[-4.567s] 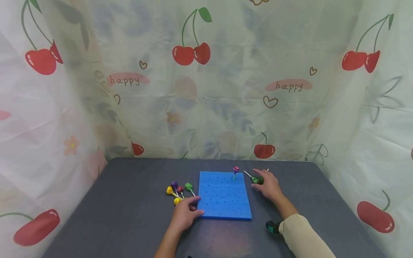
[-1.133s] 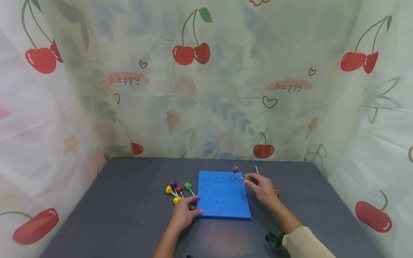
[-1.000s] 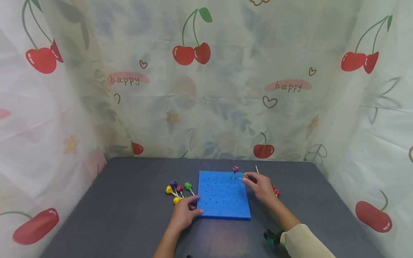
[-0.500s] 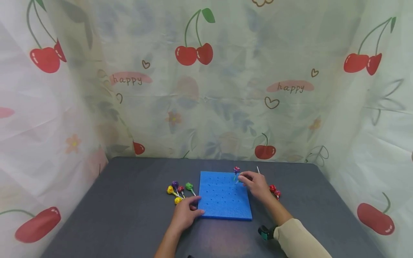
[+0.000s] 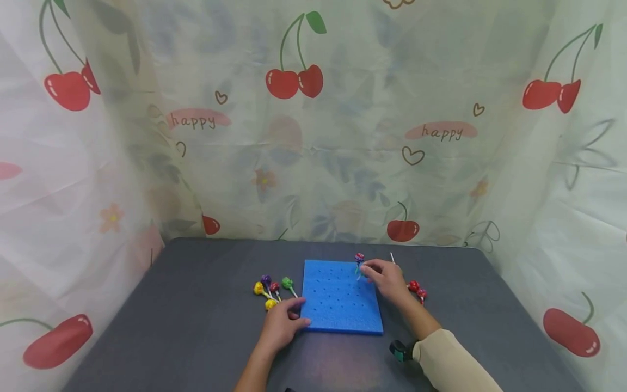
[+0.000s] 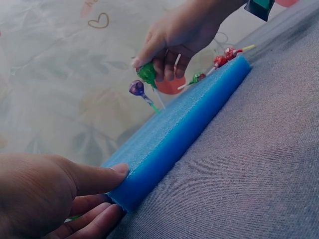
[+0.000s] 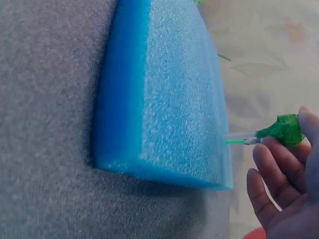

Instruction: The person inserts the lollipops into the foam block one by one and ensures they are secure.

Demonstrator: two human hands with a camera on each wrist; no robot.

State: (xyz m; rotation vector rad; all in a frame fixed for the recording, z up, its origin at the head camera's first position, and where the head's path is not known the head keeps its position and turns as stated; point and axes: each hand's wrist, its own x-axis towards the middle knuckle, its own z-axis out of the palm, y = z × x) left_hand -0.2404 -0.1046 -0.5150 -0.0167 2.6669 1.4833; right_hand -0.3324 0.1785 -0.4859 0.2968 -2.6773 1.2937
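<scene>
A blue foam board (image 5: pixel 338 305) with rows of small holes lies on the table. My left hand (image 5: pixel 280 325) grips its near left edge, thumb on the top face in the left wrist view and fingers at the side. With thumb and fingertips, my right hand (image 5: pixel 389 280) pinches a green lollipop (image 7: pixel 286 130) by its wrapped head. The white stick points down at the board's far right part; whether its tip is in a hole I cannot tell. Close behind, a purple-and-red lollipop (image 5: pixel 360 257) stands upright in the board.
Left of the board lie several lollipops: a yellow one (image 5: pixel 258 288), a purple one (image 5: pixel 266 280) and a green one (image 5: pixel 287 282) among them. Red lollipops (image 5: pixel 414 286) and another green lollipop (image 6: pixel 198 77) lie on the right. A patterned curtain (image 5: pixel 338 163) surrounds the table.
My right hand has taken a green lollipop from the right of the board, brought it left over the board and turned its stick downward. My left hand has stayed at the board's edge.
</scene>
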